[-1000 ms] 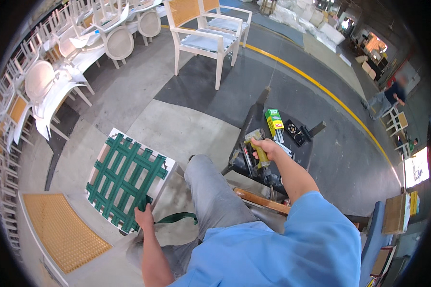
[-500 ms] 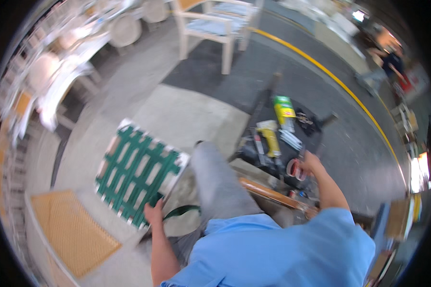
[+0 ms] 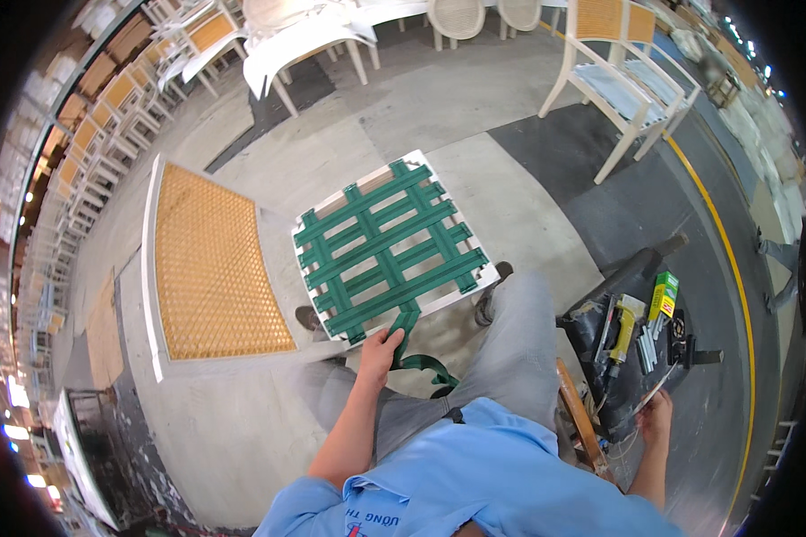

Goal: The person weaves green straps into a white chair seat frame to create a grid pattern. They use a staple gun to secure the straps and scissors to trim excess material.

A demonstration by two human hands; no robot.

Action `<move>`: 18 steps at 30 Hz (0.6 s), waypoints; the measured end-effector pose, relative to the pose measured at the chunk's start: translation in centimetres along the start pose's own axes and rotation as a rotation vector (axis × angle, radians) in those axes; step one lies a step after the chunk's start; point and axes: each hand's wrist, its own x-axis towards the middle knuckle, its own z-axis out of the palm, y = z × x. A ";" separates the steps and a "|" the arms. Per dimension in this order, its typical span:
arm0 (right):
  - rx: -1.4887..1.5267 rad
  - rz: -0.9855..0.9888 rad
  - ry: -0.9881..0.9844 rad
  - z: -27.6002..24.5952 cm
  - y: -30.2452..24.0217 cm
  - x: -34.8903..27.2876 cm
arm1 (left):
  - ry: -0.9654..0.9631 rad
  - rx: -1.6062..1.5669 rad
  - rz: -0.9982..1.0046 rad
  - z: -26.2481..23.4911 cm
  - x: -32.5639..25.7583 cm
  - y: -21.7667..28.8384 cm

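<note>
My left hand (image 3: 381, 353) is closed on a dark green webbing strap (image 3: 404, 324) at the near edge of a white square seat frame (image 3: 433, 163). Green straps cross over and under each other on the frame, leaving gaps. The strap's loose tail (image 3: 430, 365) curls down over my lap. Low at the right, my right hand (image 3: 655, 419) is closed on a thin, pale, blade-like tool (image 3: 658, 387); its handle is hidden in my fingers. It is beside a black-topped stool (image 3: 591, 324) carrying a yellow staple gun (image 3: 625, 327).
On the stool also lie a green-yellow box (image 3: 664, 295), silvery staple strips (image 3: 647, 347) and a black part (image 3: 681, 336). A cane-mesh panel (image 3: 210, 268) stands left of the seat frame. A pale armchair (image 3: 631, 98) is at the far right, with white-covered tables (image 3: 309, 40) behind.
The view has swung, so the seat frame now appears nearer the middle. My right hand has left the red-and-clear round things by the stool and holds the thin tool. My left hand stays on the strap.
</note>
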 end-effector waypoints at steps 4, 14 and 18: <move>-0.167 -0.522 -0.230 7.9 -5.9 -1.3 | -0.226 -0.310 -0.028 -1.3 0.1 1.7; -1.288 -1.541 -0.979 38.2 -12.3 -7.7 | -0.161 -0.397 0.014 -1.9 0.5 6.6; -1.477 -1.688 -1.071 43.2 -9.6 -5.7 | -0.138 -0.453 0.020 -1.5 -0.3 6.6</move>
